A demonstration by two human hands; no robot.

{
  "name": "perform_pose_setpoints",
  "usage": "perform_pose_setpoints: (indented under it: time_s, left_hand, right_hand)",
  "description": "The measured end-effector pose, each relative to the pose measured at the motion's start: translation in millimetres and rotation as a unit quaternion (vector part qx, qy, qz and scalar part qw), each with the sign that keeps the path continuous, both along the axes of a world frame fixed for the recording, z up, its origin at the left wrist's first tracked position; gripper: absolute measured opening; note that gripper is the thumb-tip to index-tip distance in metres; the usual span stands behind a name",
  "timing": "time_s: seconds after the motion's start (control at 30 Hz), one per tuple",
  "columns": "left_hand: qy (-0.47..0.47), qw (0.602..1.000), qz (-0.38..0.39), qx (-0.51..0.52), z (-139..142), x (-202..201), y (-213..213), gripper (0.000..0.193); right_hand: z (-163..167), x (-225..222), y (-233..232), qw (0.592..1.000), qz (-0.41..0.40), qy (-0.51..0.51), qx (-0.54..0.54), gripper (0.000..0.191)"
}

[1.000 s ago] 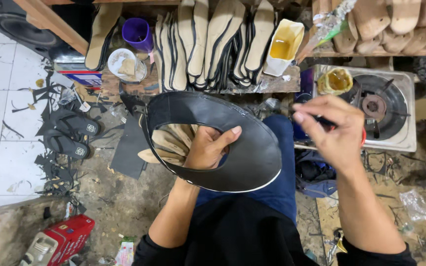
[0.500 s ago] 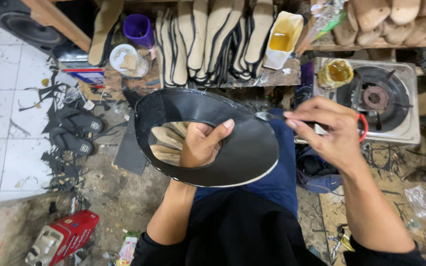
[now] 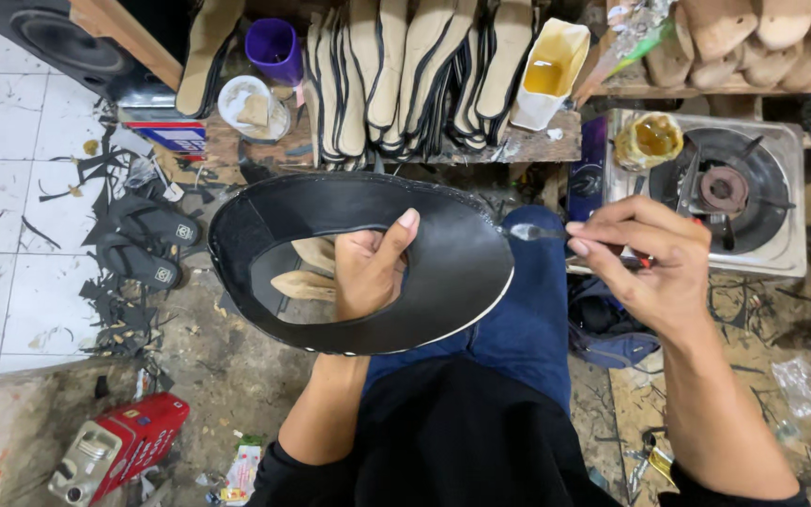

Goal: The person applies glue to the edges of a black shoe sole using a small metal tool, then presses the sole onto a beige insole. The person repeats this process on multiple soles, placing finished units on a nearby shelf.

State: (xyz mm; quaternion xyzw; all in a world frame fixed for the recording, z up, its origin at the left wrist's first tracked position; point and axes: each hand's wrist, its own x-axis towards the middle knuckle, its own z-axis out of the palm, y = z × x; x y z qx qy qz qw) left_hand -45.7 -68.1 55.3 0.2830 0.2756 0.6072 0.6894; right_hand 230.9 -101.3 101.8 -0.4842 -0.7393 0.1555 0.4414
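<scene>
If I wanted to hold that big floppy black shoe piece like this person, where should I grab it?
Probably grab the black shoe piece at the inner edge of its oval hole, coming up from underneath. That is how the left hand holds it: fingers through the opening, thumb pressed on top. The hole's rim gives something to pinch, and the outer edge stays free for the brush in the right hand.
</scene>
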Motion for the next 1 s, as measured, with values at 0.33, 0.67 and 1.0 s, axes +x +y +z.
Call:
perform_pose_setpoints:
  time_s: [0.33,0.67,1.0]
  left_hand:
    - [0.239,0.962,0.127,-0.028,-20.2,-8.9,1.9,0.034]
    - [0.148,0.977,-0.131,-0.081,-32.8,-17.2,-2.9,0.036]
    - [-0.005,0.986,-0.029,-0.163,-54.1,-50.0,-3.0,0.024]
  right_hand:
    - [-17.8,14.3,13.4,0.999,0.01,0.014,-0.052,0.015]
    - [-117.1,64.1,263.5,0.866,-0.279,-0.373,-0.18,0.012]
    - [-122.7,65.9,308.0,0.823,-0.205,-0.515,-0.128,0.014]
